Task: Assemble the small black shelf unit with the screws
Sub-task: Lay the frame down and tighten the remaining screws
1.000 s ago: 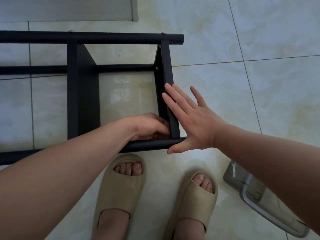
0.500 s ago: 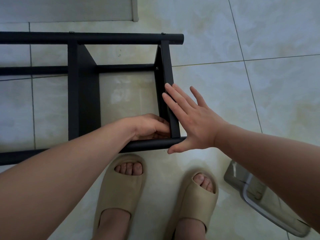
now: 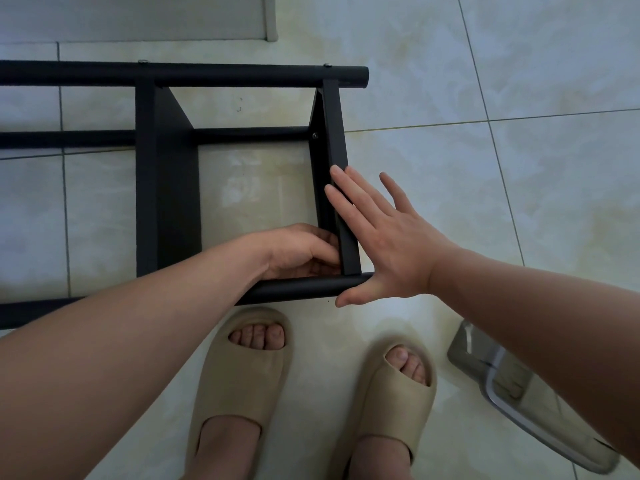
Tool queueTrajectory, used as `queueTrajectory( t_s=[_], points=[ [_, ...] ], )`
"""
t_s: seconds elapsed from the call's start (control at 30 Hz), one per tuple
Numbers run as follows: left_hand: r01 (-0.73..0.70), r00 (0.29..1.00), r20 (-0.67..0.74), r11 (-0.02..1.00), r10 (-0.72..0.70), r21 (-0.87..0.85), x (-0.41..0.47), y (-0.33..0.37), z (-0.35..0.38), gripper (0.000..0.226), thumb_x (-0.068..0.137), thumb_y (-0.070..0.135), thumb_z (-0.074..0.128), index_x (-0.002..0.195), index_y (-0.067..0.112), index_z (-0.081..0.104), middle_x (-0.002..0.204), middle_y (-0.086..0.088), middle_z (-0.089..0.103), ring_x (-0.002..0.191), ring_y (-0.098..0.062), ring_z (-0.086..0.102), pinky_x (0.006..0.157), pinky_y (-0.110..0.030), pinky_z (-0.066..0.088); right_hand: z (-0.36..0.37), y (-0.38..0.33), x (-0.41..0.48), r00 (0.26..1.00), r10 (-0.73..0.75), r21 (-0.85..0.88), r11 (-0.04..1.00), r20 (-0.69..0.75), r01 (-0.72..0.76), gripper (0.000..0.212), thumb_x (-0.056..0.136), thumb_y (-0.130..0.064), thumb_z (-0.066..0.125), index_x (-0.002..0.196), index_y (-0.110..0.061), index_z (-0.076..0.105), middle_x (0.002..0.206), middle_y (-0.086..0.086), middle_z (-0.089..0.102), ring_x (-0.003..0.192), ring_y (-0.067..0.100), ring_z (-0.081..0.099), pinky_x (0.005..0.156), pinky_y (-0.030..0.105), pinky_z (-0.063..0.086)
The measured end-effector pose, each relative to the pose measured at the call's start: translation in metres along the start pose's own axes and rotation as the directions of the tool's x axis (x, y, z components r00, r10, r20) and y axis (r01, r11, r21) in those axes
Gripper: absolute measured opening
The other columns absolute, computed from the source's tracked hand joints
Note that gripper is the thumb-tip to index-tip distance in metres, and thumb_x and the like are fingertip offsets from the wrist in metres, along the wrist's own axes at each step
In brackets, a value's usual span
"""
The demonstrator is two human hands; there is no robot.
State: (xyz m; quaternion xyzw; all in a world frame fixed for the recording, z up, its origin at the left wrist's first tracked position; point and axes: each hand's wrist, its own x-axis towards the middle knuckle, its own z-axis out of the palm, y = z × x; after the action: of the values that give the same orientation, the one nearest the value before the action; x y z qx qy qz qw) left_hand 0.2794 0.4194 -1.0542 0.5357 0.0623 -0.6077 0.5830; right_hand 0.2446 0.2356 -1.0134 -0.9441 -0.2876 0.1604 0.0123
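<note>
My right hand [image 3: 388,244], fingers straight, presses the end bar [image 3: 334,133] of the shelf unit [image 3: 166,188] on the floor [image 3: 502,202], while my left hand [image 3: 304,251] curls just left of those fingers, grasp hidden, so I judge corner screw-tightening, needing steady bracing.

Pale glossy tiled floor [image 3: 519,98], thin grout lines. On it: black shelf frame [image 3: 166,202] lying flat; two beige slide sandals [image 3: 242,386], worn; clear plastic container [image 3: 502,386]; grey mat [image 3: 138,15] at far edge.

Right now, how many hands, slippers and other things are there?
Hands: 2, left hand and right hand.
Slippers: 2, left slipper and right slipper.
Black shelf unit: 1.
Clear container: 1.
Total: 6.
</note>
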Motion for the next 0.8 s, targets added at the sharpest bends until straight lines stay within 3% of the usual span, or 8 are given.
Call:
queueTrajectory(
  t_s=[0.2,0.53,0.8],
  points=[
    [0.046,0.998,-0.041,0.994,-0.042,0.101,-0.0003,0.0026,-0.0004,0.013,0.089,-0.006,0.060,0.089,0.004,0.067,0.081,-0.013,0.070,0.072,-0.021,0.070,0.068,-0.028,0.059,0.0008,0.0004,-0.0003,1.000,0.000,0.005,1.000,-0.008,0.000,0.136,0.067,-0.100,0.031,0.162,-0.006,0.004,0.169,0.012,-0.008,0.157,0.027,-0.006,0.124,0.059,0.003],
    [0.009,0.999,-0.035,0.998,-0.007,0.062,-0.0011,0.0039,0.0007,0.018,0.091,-0.013,0.054,0.089,0.004,0.061,0.071,-0.008,0.066,0.065,-0.017,0.067,0.063,-0.025,0.057,0.0015,0.0006,0.0001,1.000,-0.002,0.011,1.000,-0.016,0.002,0.136,0.067,-0.099,0.033,0.162,-0.005,0.005,0.170,0.011,-0.008,0.157,0.027,-0.006,0.124,0.059,0.004],
    [0.035,0.998,-0.055,0.996,-0.030,0.083,0.0006,-0.0003,0.0001,0.015,0.089,-0.005,0.059,0.084,0.005,0.069,0.077,-0.011,0.071,0.070,-0.020,0.070,0.068,-0.029,0.058,0.0021,0.0011,-0.0004,1.000,0.000,0.008,1.000,-0.018,0.000,0.137,0.067,-0.099,0.033,0.162,-0.005,0.005,0.169,0.012,-0.008,0.157,0.027,-0.006,0.124,0.059,0.004]
  ],
)
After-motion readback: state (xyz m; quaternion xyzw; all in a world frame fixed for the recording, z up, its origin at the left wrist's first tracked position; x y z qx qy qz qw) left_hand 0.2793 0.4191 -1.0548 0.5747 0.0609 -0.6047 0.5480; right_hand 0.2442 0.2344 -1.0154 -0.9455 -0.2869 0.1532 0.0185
